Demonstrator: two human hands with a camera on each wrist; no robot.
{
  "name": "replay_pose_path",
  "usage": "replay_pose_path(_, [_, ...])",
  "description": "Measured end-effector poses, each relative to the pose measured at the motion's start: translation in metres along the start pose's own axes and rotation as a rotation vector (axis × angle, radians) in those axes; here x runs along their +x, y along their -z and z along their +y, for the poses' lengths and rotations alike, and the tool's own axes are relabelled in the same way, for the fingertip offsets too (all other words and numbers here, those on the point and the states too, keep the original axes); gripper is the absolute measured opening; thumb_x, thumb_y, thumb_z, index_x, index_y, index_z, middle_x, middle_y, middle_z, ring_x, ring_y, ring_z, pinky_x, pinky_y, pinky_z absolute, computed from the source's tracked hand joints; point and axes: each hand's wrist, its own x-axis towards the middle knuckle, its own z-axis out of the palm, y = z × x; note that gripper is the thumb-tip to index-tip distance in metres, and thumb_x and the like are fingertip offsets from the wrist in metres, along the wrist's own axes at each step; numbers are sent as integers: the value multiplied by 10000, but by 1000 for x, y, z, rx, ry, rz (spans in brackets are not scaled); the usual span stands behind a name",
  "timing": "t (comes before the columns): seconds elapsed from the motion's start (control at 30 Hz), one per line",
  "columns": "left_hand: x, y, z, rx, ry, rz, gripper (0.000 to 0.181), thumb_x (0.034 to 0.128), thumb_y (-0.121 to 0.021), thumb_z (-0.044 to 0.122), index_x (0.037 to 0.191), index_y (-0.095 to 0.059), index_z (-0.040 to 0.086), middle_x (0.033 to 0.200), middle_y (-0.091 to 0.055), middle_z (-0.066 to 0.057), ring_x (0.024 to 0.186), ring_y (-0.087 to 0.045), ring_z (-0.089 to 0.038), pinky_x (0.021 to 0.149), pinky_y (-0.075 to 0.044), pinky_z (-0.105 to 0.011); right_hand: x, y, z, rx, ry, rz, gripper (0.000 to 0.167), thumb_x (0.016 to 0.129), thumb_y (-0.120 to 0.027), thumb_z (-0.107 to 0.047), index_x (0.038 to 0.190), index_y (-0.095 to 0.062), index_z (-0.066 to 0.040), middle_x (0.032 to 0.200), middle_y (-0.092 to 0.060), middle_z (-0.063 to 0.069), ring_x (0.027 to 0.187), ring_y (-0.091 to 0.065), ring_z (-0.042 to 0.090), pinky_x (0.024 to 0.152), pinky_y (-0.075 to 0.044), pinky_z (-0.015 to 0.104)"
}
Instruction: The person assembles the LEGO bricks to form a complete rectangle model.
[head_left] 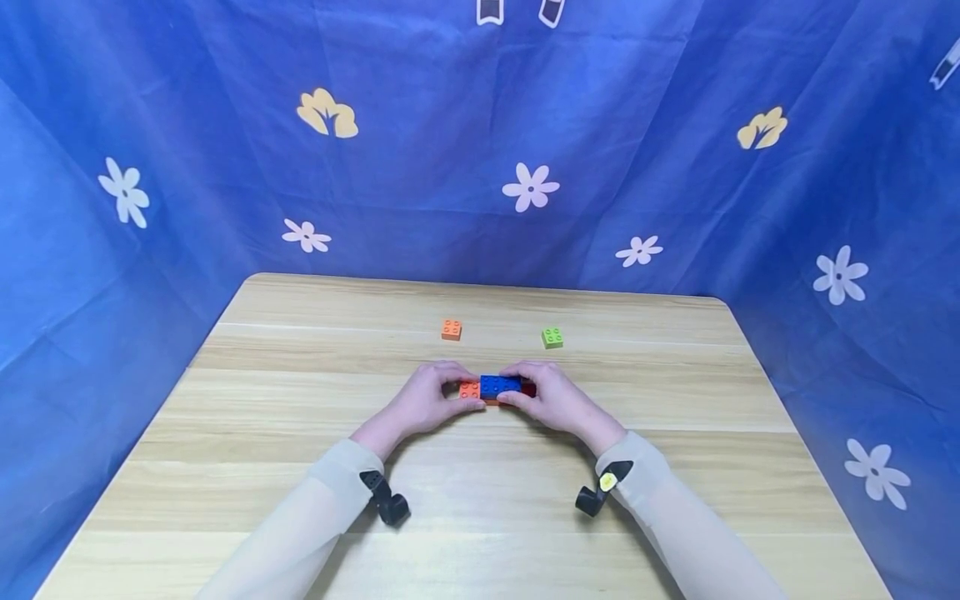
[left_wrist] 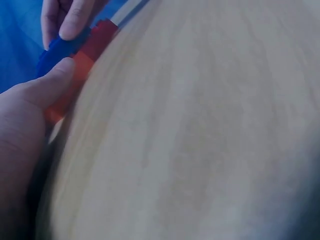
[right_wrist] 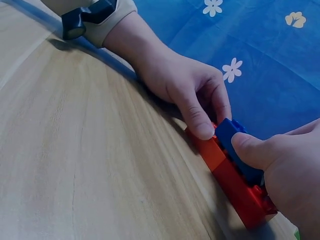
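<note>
An orange brick and a red brick stand end to end in a row on the table. Over the seam between them lies a blue brick, its studs facing up; whether it is fully seated cannot be told. My left hand pinches the orange brick at its left end, thumb on the near side and fingers behind. From the other end, my right hand holds the blue brick between thumb and fingers. In the head view that hand mostly hides the red brick.
Farther back on the wooden table are a small orange brick to the left and a lime green brick to the right. A blue flowered curtain surrounds the table's back and sides.
</note>
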Motion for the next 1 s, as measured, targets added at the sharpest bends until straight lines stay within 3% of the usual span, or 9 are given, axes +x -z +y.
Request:
replay_pose_path(0.27, [4, 2, 6, -111, 46, -24, 515, 883, -853, 511, 1286, -775, 201, 1241, -736, 59, 1194, -651, -158, 1042, -508, -408, 2, -2, 1, 5, 41, 34, 340, 953, -831, -300, 1241, -779, -128, 1178, -765, 4, 1083, -693, 126, 944, -558, 361])
replay_pose_path(0.43, [4, 2, 9, -162, 48, -29, 437, 900, -856, 456, 1246, -794, 197, 1192, -748, 76, 1139, -670, -122, 988, -540, -381, 3, -3, 2, 39, 14, 42, 354, 925, -858, -315, 1223, -795, -135, 1162, -772, -15, 1075, -696, 103, 933, -561, 347])
replay_pose_path(0.73, [6, 1, 8, -188, 13, -25, 364, 898, -872, 411, 1199, -817, 213, 1120, -754, 108, 1033, -687, -81, 877, -569, -322, 3, -3, 2, 135, -101, 59, 409, 871, -906, -346, 1203, -813, -126, 1133, -783, -15, 1069, -704, 103, 930, -563, 352])
replay_pose_path(1.0, [7, 0, 11, -161, 22, -12, 392, 886, -888, 387, 1199, -816, 163, 1115, -760, 73, 1042, -690, -109, 908, -564, -352, 1, -8, 10, 160, -114, 83, 389, 860, -915, -344, 1192, -823, -163, 1126, -783, -48, 1060, -704, 87, 916, -559, 341])
